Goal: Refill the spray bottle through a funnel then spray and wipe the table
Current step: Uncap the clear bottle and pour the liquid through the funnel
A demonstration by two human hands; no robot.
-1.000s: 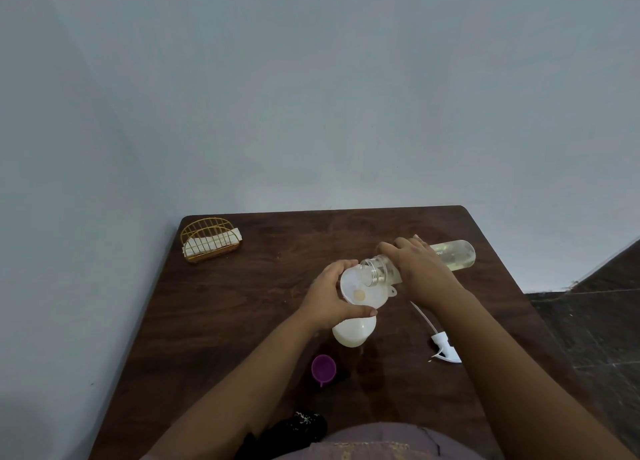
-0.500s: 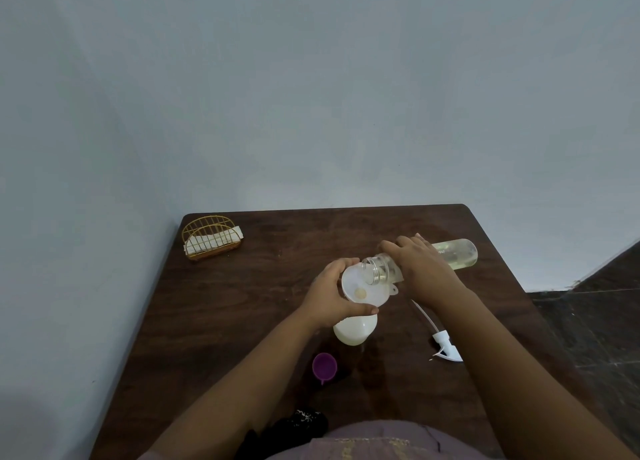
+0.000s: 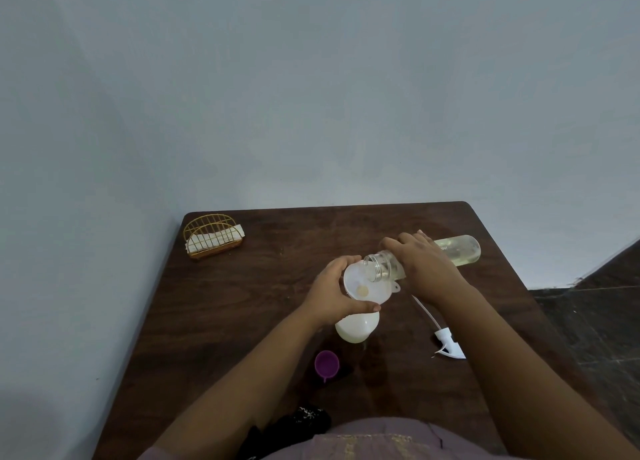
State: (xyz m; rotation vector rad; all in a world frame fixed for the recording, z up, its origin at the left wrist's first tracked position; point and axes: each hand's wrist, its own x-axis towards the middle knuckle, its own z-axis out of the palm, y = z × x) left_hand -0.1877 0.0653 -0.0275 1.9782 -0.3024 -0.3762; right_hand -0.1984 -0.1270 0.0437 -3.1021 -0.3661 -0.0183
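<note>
Refill stage, seen from the head camera. The clear refill bottle (image 3: pixel 457 249) carries a short line of pale print just beside the knuckles; only a fragment shows, too small to read. The right hand (image 3: pixel 420 265) curls round this bottle and holds it tipped nearly level, its open threaded mouth over the white funnel (image 3: pixel 367 284). The left hand (image 3: pixel 334 295) grips the funnel's rim, thumb on the near edge and fingers round the far side. The funnel sits on the white spray bottle (image 3: pixel 356 328), which stands mid-tabletop (image 3: pixel 242 303). The detached spray head (image 3: pixel 448 343) with its dip tube lies to the right, a purple cap (image 3: pixel 326 363) nearer the person, and a wire napkin holder (image 3: pixel 213 236) at the far left corner.
</note>
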